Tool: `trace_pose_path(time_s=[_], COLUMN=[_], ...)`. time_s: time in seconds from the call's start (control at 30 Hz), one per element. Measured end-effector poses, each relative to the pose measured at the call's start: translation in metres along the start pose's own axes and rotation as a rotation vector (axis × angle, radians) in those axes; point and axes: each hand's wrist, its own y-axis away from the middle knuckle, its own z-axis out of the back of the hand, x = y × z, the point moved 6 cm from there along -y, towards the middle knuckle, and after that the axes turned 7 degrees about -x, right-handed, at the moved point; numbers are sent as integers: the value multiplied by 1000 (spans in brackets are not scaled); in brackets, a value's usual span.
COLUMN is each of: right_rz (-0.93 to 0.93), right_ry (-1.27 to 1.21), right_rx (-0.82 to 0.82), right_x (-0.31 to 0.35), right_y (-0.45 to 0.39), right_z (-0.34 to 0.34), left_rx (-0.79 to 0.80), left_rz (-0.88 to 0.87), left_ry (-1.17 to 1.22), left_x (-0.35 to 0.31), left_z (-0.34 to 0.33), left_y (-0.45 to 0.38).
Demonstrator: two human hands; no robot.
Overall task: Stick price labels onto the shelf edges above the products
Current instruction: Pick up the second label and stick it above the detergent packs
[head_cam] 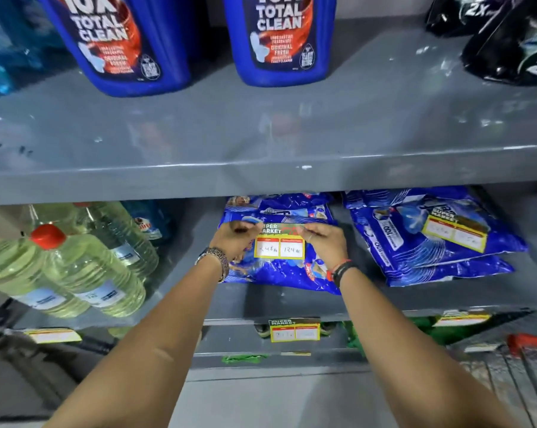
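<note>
A yellow price label with a green "SUPER MARKET" header and two handwritten white boxes is held between both hands. My left hand pinches its left top corner and my right hand pinches its right top corner. The label hangs in front of a blue product bag on the middle shelf, below the grey front edge of the upper shelf. That edge carries no label above the bag.
A second stack of blue bags with its own label lies to the right. Clear bottles with red caps stand left. Blue "Total Clean" jugs sit on the upper shelf. The lower shelf edge bears other labels.
</note>
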Motion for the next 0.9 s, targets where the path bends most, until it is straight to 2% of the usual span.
trace_pose_path(time_s=[0.17, 0.27, 0.37, 0.67, 0.9], right_rz=[10, 96, 207, 465, 520], right_ry=[-90, -123, -171, -274, -235], right_rx=[43, 52, 67, 64, -26], right_x=[22, 52, 90, 191, 225], right_y=[34, 67, 107, 191, 198], right_z=[15, 29, 45, 73, 67], left_rx=[2, -13, -15, -25, -217], left_rz=[-8, -42, -152, -456, -583], left_ry=[229, 383, 510, 449, 394], left_x=[-3, -18, -41, -98, -129], left_z=[18, 40, 69, 143, 172], left_y=[36, 79, 125, 216, 221])
